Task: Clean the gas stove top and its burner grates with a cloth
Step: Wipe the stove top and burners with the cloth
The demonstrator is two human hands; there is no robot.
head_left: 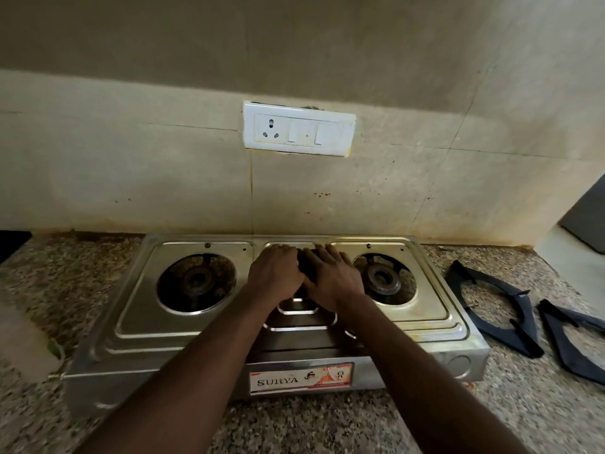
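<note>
Two bare forearms reach over a stainless-steel two-burner gas stove point(183, 322) marked "SURYA", which stands on a speckled granite desk point(327, 427) against a stained tiled wall point(131, 178). The left hand point(274, 271) and the right hand point(331, 275) lie side by side, palms down, on the stove's raised centre panel between the burners, fingers spread toward the back edge. Between and under them shows a dark wad, apparently the cloth point(306, 266); both hands press flat on it rather than clench around it, though most of it is hidden.

The left burner point(196, 280) and the right burner point(382, 279) sit bare in their round wells, the left well showing brownish residue. The two dark burner grates are off the stove: one burner grate point(497, 317) lies on the desk just beside the stove's right end, and a second grate point(571, 339) lies just right of it, partly cut off by the frame edge.

On the wall above the stove is a white switchboard point(298, 129) with a socket and two switches.
</note>
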